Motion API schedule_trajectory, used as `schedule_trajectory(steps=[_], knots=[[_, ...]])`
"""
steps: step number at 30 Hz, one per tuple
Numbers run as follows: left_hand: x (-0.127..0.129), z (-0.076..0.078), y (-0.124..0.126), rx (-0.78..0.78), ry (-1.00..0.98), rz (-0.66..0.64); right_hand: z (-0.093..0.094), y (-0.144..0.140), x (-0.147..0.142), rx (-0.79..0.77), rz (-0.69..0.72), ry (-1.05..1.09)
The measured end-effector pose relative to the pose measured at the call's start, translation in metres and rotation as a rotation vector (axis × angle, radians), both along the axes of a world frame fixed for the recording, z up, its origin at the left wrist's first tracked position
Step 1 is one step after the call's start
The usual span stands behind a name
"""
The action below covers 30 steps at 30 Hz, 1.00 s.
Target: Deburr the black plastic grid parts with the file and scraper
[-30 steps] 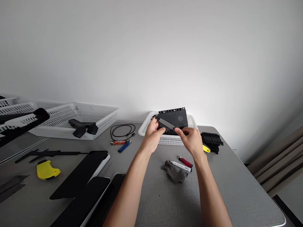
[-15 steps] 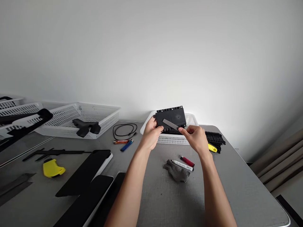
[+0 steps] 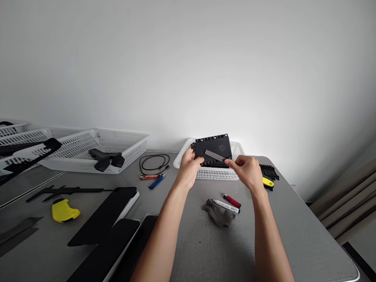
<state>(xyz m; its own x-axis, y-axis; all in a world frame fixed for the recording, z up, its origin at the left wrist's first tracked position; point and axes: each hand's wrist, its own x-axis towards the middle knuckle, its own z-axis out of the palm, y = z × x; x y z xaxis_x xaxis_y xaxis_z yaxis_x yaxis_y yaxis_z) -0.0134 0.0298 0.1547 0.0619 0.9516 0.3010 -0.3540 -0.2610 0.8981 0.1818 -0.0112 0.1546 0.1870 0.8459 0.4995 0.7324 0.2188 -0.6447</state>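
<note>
My left hand [image 3: 187, 167] is closed on the left end of a black rectangular plastic panel [image 3: 212, 145] with notched edges, thumb on its near corner. The panel is raised and tilted above a white basket [image 3: 216, 174] that holds more black notched parts. Between thumb and fingers, my right hand [image 3: 246, 170] pinches a flat grey metal strip [image 3: 214, 156], perhaps a file. The strip lies across the panel's face; whether they touch I cannot tell. Beyond the right wrist, a yellow-handled tool [image 3: 268, 181] rests by black notched pieces [image 3: 269, 171], partly hidden by the hand.
Below my hands are a grey cloth [image 3: 219, 214], a white marker [image 3: 225, 205] and a red lighter [image 3: 232, 201]. Leftward lie a black cable [image 3: 154, 156], orange [image 3: 149, 177] and blue lighters [image 3: 157, 181], black panels [image 3: 105, 219], a yellow piece [image 3: 65, 210] and a white basket [image 3: 135, 154].
The metal strip and my right hand have shifted slightly right across the panel. My left hand keeps its hold, and the panel sits slightly lower in view.
</note>
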Motion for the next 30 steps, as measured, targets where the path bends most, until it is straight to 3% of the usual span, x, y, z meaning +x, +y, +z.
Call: schedule_trajectory(steps=[4,11,16,20,25,30], knots=[[-0.004,-0.003,0.005,-0.043,-0.029,0.104,0.007,-0.008,0.012,0.034,0.021,0.029],[-0.007,-0.002,0.001,0.018,0.036,0.104,0.006,-0.008,0.015,0.017,-0.021,0.043],[-0.01,-0.006,-0.008,0.03,0.042,0.232,0.008,-0.011,0.008,-0.007,0.028,0.065],[-0.011,-0.031,-0.035,-0.027,-0.022,0.191,0.006,-0.017,0.004,-0.004,0.059,0.011],[-0.005,-0.073,-0.07,-0.168,-0.094,0.139,-0.018,-0.026,0.024,-0.055,0.111,-0.085],[0.011,-0.09,-0.084,-0.158,-0.054,0.182,-0.034,-0.055,0.047,-0.039,0.069,0.078]])
